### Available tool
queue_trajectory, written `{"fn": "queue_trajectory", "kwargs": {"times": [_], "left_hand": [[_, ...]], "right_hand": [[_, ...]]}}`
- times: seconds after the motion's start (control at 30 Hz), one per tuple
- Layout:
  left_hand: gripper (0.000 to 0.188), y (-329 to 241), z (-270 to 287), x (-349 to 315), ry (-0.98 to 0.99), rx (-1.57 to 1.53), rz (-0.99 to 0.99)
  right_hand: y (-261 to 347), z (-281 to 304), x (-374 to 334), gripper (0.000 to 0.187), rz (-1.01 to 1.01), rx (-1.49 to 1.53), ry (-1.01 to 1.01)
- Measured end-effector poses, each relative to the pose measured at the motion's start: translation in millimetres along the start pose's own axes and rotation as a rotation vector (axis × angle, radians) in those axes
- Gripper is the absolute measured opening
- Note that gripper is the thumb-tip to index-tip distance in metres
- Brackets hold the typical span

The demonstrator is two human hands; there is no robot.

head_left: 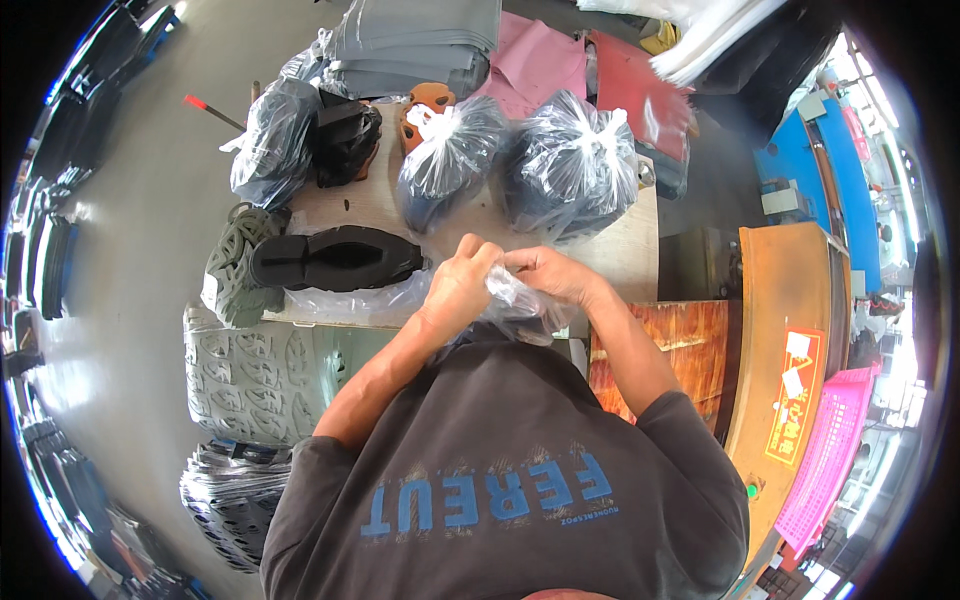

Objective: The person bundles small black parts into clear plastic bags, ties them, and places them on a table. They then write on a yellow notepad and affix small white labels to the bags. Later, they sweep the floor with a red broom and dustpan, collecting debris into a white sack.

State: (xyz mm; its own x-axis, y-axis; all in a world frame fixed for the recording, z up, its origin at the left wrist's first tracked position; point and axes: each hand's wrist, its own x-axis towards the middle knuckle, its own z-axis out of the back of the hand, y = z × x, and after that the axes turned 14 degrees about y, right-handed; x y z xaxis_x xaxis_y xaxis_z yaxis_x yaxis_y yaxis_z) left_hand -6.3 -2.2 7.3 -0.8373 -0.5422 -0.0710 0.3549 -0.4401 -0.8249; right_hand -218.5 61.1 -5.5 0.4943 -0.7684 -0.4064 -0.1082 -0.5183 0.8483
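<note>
I see the left hand (pixel 462 284) with its fingers curled tight, knuckles up. Just beside it, on its thumb side, the right hand (pixel 556 276) reaches in, fingers bent and pinched. Behind those hands, the left forearm (pixel 383 372) and right forearm (pixel 634 350) spread outward.

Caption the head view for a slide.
Left hand and right hand hold a clear plastic bag at a worktable, near a black sole-shaped piece.

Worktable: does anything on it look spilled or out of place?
Nothing looks spilled. Only the black sole-shaped piece stands out: it looks unwrapped, beside crumpled clear plastic, while the rounded bag farther right is gathered closed.
</note>
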Motion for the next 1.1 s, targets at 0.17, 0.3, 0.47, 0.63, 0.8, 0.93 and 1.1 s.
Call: {"fn": "queue_trajectory", "kwargs": {"times": [0.17,0.3,0.47,0.63,0.8,0.93,1.1], "left_hand": [[0.035,-2,7,-6,0.093,-0.003,-0.011],[0.047,0,16,-24,0.161,-0.028,-0.245],[0.023,7,18,-69,0.158,0.177,-0.288],[0.013,23,8,-97,0.174,0.156,-0.217],[0.017,9,-2,-64,-0.030,0.064,-0.264],[0.023,-10,-13,-28,-0.061,-0.051,0.026],[0.023,1,-24,8,-0.020,-0.167,0.152]], "right_hand": [[17,-7,-2,0.023,-0.073,-0.466,-0.090],[21,-8,-12,0.016,-0.108,-0.649,-0.198],[12,16,-26,0.014,-0.009,-1.215,-0.658],[-11,22,-28,0.016,-0.077,-0.946,-0.626],[-1,11,-27,0.010,0.203,0.050,-0.460],[16,-14,-20,0.010,0.209,-0.071,-0.426],[27,-24,-25,0.029,0.187,-0.150,-0.419]]}}
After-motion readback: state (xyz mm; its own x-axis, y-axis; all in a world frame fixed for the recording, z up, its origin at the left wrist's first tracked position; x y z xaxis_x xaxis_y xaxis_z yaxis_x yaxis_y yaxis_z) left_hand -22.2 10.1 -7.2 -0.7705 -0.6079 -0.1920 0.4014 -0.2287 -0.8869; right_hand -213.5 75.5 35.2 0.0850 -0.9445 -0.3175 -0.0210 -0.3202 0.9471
